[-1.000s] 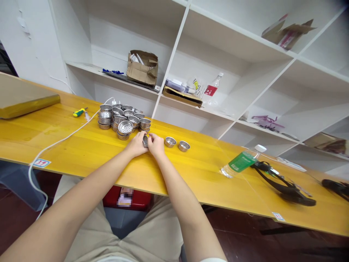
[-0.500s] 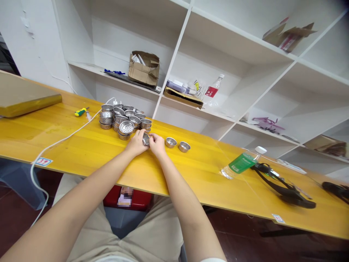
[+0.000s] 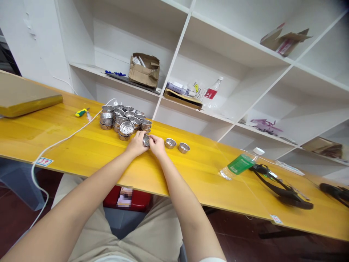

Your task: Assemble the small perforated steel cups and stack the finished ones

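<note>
Between my two hands is a small perforated metal cup (image 3: pixel 146 140), tipped on its side just above or on the yellow table (image 3: pixel 109 154). My left hand (image 3: pixel 138 143) is closed around its left side. The fingers of my right hand (image 3: pixel 157 145) pinch at its right edge; whether they hold anything smaller there I cannot make out. Left of my hands rises a pile of similar perforated metal cups (image 3: pixel 127 128), several stacked on one another. To the right of my right hand stand two single cups, a nearer one (image 3: pixel 170 143) and a farther one (image 3: pixel 184 147), both upright.
A green-labelled bottle (image 3: pixel 241 163) stands on the right, beside a black strap (image 3: pixel 280 191). A green-yellow screwdriver (image 3: pixel 81 112) and a white cable (image 3: pixel 68 137) lie on the left, near a large flat box (image 3: pixel 27 95). Behind the table are white shelves (image 3: pixel 218 120) with cartons.
The hands and the metal cup between them stay almost in place. The view has shifted very slightly; nothing else has visibly moved.
</note>
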`<move>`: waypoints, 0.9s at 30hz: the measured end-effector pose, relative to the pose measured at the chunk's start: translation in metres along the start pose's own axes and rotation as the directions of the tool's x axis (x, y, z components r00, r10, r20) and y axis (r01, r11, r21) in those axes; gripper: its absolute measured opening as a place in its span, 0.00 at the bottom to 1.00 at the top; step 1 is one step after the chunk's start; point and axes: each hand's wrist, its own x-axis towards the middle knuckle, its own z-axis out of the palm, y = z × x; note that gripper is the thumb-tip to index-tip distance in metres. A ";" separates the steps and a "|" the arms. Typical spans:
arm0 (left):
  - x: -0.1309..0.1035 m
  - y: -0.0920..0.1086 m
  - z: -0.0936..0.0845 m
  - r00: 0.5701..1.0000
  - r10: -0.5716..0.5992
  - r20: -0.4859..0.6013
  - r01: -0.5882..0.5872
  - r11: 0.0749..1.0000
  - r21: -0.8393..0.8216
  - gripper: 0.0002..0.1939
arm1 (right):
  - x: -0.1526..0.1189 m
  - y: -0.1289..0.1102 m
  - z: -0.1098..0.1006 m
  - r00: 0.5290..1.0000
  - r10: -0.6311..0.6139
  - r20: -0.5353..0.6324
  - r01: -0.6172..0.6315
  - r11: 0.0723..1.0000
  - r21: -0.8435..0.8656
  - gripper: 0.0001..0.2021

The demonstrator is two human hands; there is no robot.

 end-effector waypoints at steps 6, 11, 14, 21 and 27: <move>0.001 -0.003 0.000 1.000 0.023 -0.020 -0.023 1.000 -0.009 0.28 | 0.000 -0.003 0.003 0.995 0.083 -0.049 -0.085 0.995 -0.054 0.15; 0.000 -0.004 -0.002 0.995 0.091 -0.042 -0.093 0.995 -0.044 0.31 | 0.001 -0.002 -0.005 0.983 0.166 -0.080 -0.174 0.977 -0.121 0.14; -0.001 -0.004 -0.002 0.993 0.113 -0.022 -0.114 0.992 -0.060 0.32 | 0.000 -0.002 -0.013 0.985 0.169 0.026 -0.165 0.980 -0.111 0.11; -0.002 -0.001 -0.001 0.994 0.106 0.024 -0.103 0.991 -0.087 0.36 | -0.001 -0.006 -0.021 0.992 0.074 0.105 -0.052 0.978 -0.202 0.10; -0.005 0.001 -0.003 0.993 0.093 0.075 -0.083 0.988 -0.129 0.37 | 0.009 0.016 -0.050 0.982 0.123 -0.144 -0.155 0.958 -0.242 0.14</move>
